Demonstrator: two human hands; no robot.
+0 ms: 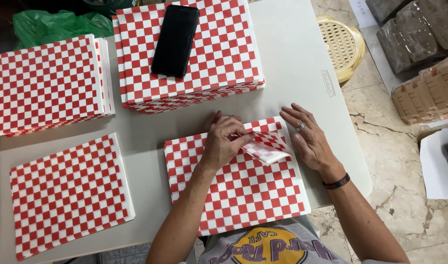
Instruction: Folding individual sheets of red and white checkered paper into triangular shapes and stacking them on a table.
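Left hand (223,142) pinches the folded-up corner of a red-and-white checkered paper sheet (268,146), fingers closed on the fold; that sheet lies on top of a flat pile of red-and-white checkered paper sheets (238,188) at the near edge of the white rectangular table (297,63), right in front of the person

Right hand (309,139) is open, fingers spread and flat, resting just beside the lifted corner on the pile's far right part, gripping nothing; silver ring on one finger, black wristband (337,182) on the wrist

Corner is curled over toward the right hand, white underside showing, rest of the sheet flat on the pile

Around: tall stack of the same checkered paper (189,54) straight behind the hands at the far side of the table, a black smartphone (175,40) lying on top of it. Another thick checkered stack (48,83) far left, a thinner checkered pile (70,195) near left, well apart from the hands. Green plastic bag (57,24) behind the left stack. Round pale-yellow perforated plastic lid (341,46) on the marble floor right of the table, brown moulded trays (426,90) and wrapped grey packs (414,27) farther right

Nothing lies between the hands and the working pile; the tall stack sits close behind the fingertips
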